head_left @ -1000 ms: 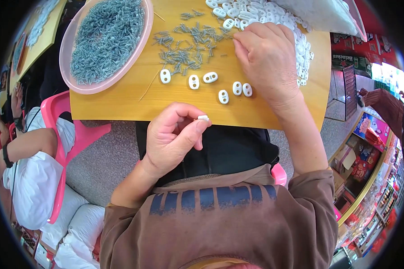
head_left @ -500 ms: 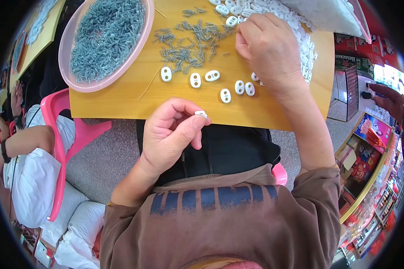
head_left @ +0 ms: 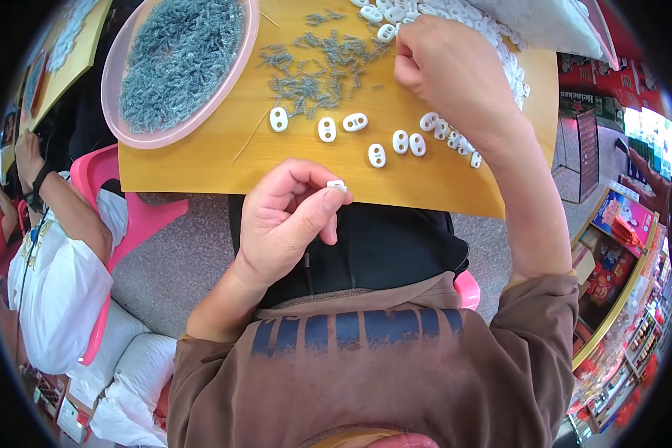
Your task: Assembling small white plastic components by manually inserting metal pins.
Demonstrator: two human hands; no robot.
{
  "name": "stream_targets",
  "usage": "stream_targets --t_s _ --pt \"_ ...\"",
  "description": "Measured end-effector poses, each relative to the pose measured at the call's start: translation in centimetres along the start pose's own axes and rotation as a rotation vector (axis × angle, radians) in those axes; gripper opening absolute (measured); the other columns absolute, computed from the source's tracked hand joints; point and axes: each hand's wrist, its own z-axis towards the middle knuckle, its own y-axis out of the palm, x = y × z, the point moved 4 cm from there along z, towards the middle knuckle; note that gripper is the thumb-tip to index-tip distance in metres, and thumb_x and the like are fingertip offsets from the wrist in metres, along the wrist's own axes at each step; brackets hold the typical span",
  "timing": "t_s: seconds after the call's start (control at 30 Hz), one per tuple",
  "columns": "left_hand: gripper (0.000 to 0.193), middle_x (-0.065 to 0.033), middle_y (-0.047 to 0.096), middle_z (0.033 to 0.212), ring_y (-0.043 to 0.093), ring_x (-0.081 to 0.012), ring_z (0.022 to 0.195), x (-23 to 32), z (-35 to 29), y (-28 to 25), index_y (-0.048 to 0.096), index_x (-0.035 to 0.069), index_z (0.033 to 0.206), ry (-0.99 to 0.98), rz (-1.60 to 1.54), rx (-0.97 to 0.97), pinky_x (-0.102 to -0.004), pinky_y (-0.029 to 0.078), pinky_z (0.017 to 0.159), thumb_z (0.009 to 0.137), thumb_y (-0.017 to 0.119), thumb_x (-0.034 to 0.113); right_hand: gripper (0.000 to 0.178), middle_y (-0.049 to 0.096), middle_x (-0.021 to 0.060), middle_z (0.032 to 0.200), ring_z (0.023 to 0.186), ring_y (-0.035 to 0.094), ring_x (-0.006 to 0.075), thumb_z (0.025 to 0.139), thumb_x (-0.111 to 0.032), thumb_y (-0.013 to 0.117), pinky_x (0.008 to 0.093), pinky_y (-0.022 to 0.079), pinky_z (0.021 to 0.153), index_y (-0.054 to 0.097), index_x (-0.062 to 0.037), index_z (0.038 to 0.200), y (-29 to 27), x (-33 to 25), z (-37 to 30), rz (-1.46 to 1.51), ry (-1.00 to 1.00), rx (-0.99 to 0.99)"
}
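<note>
My left hand (head_left: 295, 213) is closed just off the table's near edge, pinching a small white plastic piece (head_left: 336, 184) between thumb and forefinger. Over the far right of the table, my right hand (head_left: 455, 71) has its fingers curled together beside the pile of white plastic parts (head_left: 493, 33); what the fingertips hold is hidden. A white oval cord lock (head_left: 387, 32) lies by those fingers. Several two-hole cord locks, such as one nearest the edge (head_left: 377, 155), are spread between my hands. Loose metal springs (head_left: 317, 78) lie scattered left of my right hand.
A pink basin (head_left: 110, 97) full of springs stands at the table's left. A clear bag (head_left: 552, 22) rests at the far right. Thin sticks (head_left: 250, 137) lie on the wooden table (head_left: 201, 172). To the left, another person's arm (head_left: 71, 213) is beside a pink chair (head_left: 145, 231).
My right hand has shifted slightly right and turned, with its forearm swinging right, uncovering several cord locks beneath the wrist. My left hand keeps its pinch almost unmoved.
</note>
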Motion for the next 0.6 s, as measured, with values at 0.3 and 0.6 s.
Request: stream_targets --t_s 0.3,0.6 --pt "0.009 -0.0087 0.057 0.079 0.05 -0.0067 0.052 0.2 0.2 -0.1 0.049 0.001 0.089 -0.037 -0.098 0.035 -0.0171 0.04 0.049 0.082 0.053 0.005 0.007 0.053 0.0093 0.067 0.061 0.052 0.0238 0.068 -0.009 0.055 0.0309 0.041 0.056 0.054 -0.0023 0.069 -0.8 -0.1 -0.9 0.132 0.074 0.123" --pt "0.012 -0.0082 0.058 0.077 0.048 -0.0061 0.051 2.1 0.4 0.6 0.051 0.001 0.089 -0.025 -0.133 0.07 -0.0163 0.038 0.048 0.081 0.055 0.009 0.005 0.048 0.0008 0.072 0.066 0.044 0.0063 0.072 0.0 0.056 0.0201 0.036 0.058 0.052 0.001 0.072 -2.1 -2.2 -3.9 1.239 0.279 -0.016"
